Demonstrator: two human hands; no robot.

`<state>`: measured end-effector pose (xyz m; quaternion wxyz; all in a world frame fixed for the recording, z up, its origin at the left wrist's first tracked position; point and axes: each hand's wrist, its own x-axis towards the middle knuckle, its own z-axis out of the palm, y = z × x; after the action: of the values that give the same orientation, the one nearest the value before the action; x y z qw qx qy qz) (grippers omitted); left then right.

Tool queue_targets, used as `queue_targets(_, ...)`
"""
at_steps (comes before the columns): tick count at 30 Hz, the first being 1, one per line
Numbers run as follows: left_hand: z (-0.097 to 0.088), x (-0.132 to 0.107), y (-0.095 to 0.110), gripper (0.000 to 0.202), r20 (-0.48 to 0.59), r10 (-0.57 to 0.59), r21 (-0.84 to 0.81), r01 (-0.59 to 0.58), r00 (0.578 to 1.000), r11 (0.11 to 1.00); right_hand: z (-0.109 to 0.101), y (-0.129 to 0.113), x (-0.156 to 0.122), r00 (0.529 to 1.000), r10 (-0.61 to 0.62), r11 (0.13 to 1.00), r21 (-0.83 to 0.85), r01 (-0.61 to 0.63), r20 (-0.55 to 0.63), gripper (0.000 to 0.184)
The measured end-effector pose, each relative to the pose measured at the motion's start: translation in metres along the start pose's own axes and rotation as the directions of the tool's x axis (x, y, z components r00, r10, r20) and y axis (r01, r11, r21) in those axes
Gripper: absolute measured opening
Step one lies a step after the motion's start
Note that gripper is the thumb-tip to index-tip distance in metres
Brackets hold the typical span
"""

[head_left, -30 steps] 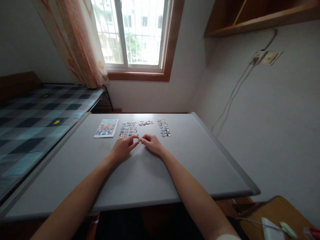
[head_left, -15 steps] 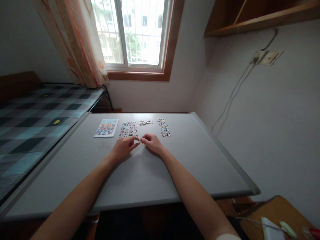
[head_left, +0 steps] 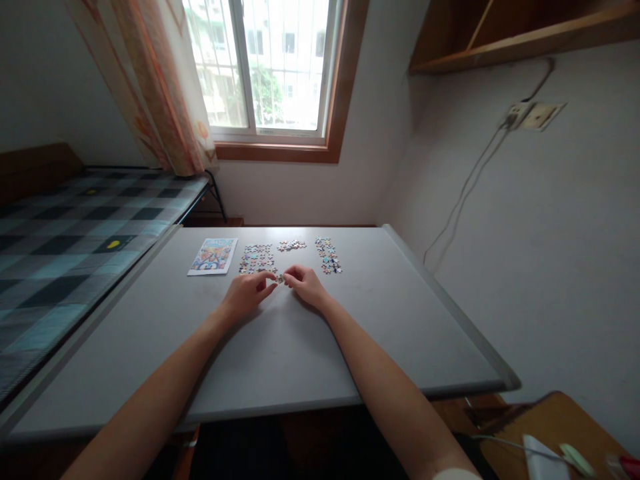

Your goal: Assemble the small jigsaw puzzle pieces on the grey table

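Note:
Between my two hands is a small jigsaw puzzle piece (head_left: 280,279), or a couple joined; I cannot tell which. My left hand (head_left: 247,293) has thumb and forefinger pinched at its left side. From the right, my right hand (head_left: 303,283) pinches at its other edge, fingers curled. Just beyond my left hand lie spread rows of puzzle pieces (head_left: 257,257). A small heap of pieces (head_left: 292,245) sits farther back in the middle. Behind my right hand stands another block of laid-out pieces (head_left: 327,255). A colourful picture sheet (head_left: 214,256) lies at the left.
The grey table (head_left: 240,373) has raised side edges. A bed with a checked cover (head_left: 100,220) stands along the left. At the lower right, a wooden stool (head_left: 570,420) bears a white object and a cable. A wooden shelf (head_left: 525,40) hangs upper right.
My fingertips have drawn slightly apart, so more of the puzzle piece shows between them. The arms and the laid-out pieces stay where they were.

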<state>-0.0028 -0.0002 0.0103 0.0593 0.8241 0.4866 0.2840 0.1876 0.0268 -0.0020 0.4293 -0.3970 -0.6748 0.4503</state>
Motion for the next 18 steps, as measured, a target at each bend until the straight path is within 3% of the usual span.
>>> queue_targets(10,-0.0014,0.001,0.0,0.032,-0.035,-0.007,-0.009,0.007,0.999,1.0,0.0005,0.0025,0.0009,1.0,-0.001,1.0,0.006,0.001,0.001,0.017)
queue_targets(18,0.0003,-0.0008,0.0,0.028,0.017,0.049,-0.035,-0.049,0.999,0.998,-0.0002,-0.007,-0.003,0.998,0.005,1.0,0.022,-0.006,0.065,0.024)
